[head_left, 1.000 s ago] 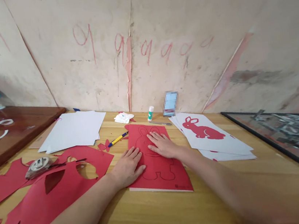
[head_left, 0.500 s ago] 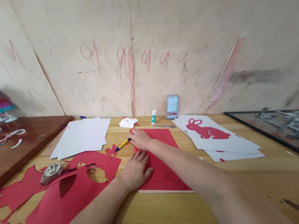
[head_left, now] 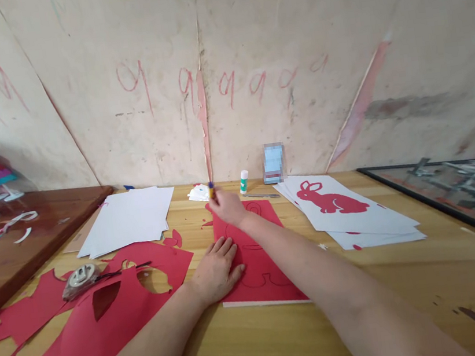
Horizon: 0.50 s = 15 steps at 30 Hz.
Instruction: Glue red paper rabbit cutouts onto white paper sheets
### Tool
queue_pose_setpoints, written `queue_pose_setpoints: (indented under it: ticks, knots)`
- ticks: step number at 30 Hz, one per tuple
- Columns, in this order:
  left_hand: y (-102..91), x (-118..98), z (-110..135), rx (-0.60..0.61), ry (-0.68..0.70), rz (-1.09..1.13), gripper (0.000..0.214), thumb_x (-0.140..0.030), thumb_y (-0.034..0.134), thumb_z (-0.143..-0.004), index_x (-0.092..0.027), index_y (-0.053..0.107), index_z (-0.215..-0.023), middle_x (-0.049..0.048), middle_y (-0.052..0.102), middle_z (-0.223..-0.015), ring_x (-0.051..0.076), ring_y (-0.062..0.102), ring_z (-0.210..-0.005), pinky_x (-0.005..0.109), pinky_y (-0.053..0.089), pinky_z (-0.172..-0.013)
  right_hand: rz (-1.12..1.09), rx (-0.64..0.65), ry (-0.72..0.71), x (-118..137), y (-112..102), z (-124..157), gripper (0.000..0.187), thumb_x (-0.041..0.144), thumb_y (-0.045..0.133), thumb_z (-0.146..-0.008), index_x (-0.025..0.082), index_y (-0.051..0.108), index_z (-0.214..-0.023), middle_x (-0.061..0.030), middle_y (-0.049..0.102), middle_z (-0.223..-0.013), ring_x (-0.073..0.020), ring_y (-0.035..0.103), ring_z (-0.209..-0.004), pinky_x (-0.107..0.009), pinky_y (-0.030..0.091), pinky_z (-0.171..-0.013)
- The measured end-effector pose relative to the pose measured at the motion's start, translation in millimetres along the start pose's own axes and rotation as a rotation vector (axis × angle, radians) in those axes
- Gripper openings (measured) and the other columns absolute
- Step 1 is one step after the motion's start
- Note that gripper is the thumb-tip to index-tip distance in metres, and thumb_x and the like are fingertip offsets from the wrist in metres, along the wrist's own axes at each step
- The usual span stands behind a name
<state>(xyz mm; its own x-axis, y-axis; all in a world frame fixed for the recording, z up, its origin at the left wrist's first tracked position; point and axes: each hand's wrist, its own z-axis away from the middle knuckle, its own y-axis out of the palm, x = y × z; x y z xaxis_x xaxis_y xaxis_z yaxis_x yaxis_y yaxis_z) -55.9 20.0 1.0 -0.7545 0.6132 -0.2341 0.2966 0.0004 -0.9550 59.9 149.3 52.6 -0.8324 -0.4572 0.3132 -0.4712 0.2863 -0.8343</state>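
Note:
A red paper pad (head_left: 257, 263) with a rabbit outline drawn on it lies on the wooden table (head_left: 285, 341). My left hand (head_left: 217, 269) rests flat on the pad's left edge, fingers spread. Over the pad's far end, my right hand (head_left: 226, 207) is closed on a yellow and blue pen (head_left: 211, 190), held upright a little above the paper. Most of the pen is hidden in my fist.
Cut red paper scraps (head_left: 118, 302) and a tape roll (head_left: 79, 277) lie to the left. White sheets (head_left: 127, 219) sit at the back left, a stack with a red rabbit cutout (head_left: 332, 203) to the right. A glue stick (head_left: 244, 182) stands near the wall; a glass pane (head_left: 462, 189) far right.
My right hand left the pad, reached left to the pen on the table, closed on it and lifted it. My left hand stayed flat on the pad.

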Motion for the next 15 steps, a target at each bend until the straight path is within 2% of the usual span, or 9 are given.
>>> queue_pose_setpoints:
  ticks: [2, 4, 7, 9, 11, 13, 15]
  knots:
    - [0.5, 1.0, 0.6, 0.018, -0.014, 0.012, 0.052, -0.043, 0.045, -0.097, -0.011, 0.05, -0.138, 0.0184, 0.044, -0.149, 0.033, 0.035, -0.142, 0.05, 0.032, -0.115, -0.226, -0.119, 0.108, -28.8, -12.2, 0.3, 0.02, 0.029, 0.048, -0.089, 0.017, 0.061, -0.098, -0.008, 0.071, -0.083, -0.0205, 0.067, -0.076, -0.029, 0.048, -0.07]
    - [0.6, 1.5, 1.2, 0.019, -0.025, 0.027, 0.052, -0.043, 0.046, -0.096, -0.014, 0.05, -0.138, 0.0169, 0.043, -0.15, 0.032, 0.035, -0.142, 0.05, 0.032, -0.115, -0.482, -0.232, 0.194, -61.0, -20.4, 5.2, 0.017, 0.03, 0.051, -0.083, 0.018, 0.06, -0.092, -0.0044, 0.069, -0.075, -0.0185, 0.066, -0.069, -0.027, 0.05, -0.064]
    - [1.0, 1.9, 1.2, -0.029, -0.07, 0.031, 0.053, -0.045, 0.051, -0.092, -0.018, 0.05, -0.138, 0.0153, 0.042, -0.152, 0.031, 0.035, -0.143, 0.05, 0.03, -0.116, -0.766, -0.286, 0.336, -104.3, -24.5, 22.9, 0.022, 0.036, 0.052, -0.078, 0.018, 0.06, -0.089, -0.002, 0.066, -0.068, -0.017, 0.063, -0.06, -0.029, 0.051, -0.058]
    - [1.5, 3.1, 0.5, -0.082, -0.151, 0.017, 0.061, -0.049, 0.054, -0.089, -0.017, 0.046, -0.14, 0.0169, 0.038, -0.154, 0.033, 0.029, -0.145, 0.053, 0.026, -0.116, -0.767, -0.334, 0.363, -126.5, -23.8, 38.7, 0.026, 0.038, 0.054, -0.075, 0.018, 0.062, -0.09, -0.0037, 0.068, -0.073, -0.0184, 0.065, -0.066, -0.032, 0.054, -0.066]
    - [1.7, 5.4, -0.6, -0.122, -0.27, 0.015, 0.069, -0.052, 0.054, -0.088, -0.014, 0.04, -0.143, 0.02, 0.035, -0.154, 0.035, 0.025, -0.146, 0.057, 0.022, -0.116, -0.707, -0.418, 0.368, -143.4, -23.1, 52.9, 0.03, 0.039, 0.054, -0.075, 0.018, 0.065, -0.094, -0.0073, 0.072, -0.09, -0.0213, 0.067, -0.082, -0.037, 0.054, -0.08]
    - [1.3, 8.3, -1.9, -0.118, -0.37, 0.038, 0.071, -0.052, 0.052, -0.089, -0.013, 0.035, -0.145, 0.0214, 0.036, -0.153, 0.036, 0.027, -0.145, 0.058, 0.022, -0.114, -0.664, -0.425, 0.361, -155.8, -23.9, 61.7, 0.034, 0.04, 0.054, -0.075, 0.019, 0.067, -0.099, -0.0086, 0.072, -0.106, -0.0234, 0.065, -0.099, -0.04, 0.05, -0.092]
    - [0.5, 11.1, -3.0, -0.11, -0.39, 0.074, 0.066, -0.05, 0.05, -0.09, -0.014, 0.035, -0.143, 0.0198, 0.045, -0.148, 0.034, 0.034, -0.142, 0.058, 0.023, -0.114, -0.675, -0.402, 0.372, -163.7, -26.3, 64.3, 0.038, 0.041, 0.054, -0.077, 0.019, 0.067, -0.104, -0.0088, 0.071, -0.112, -0.024, 0.064, -0.105, -0.04, 0.048, -0.096]
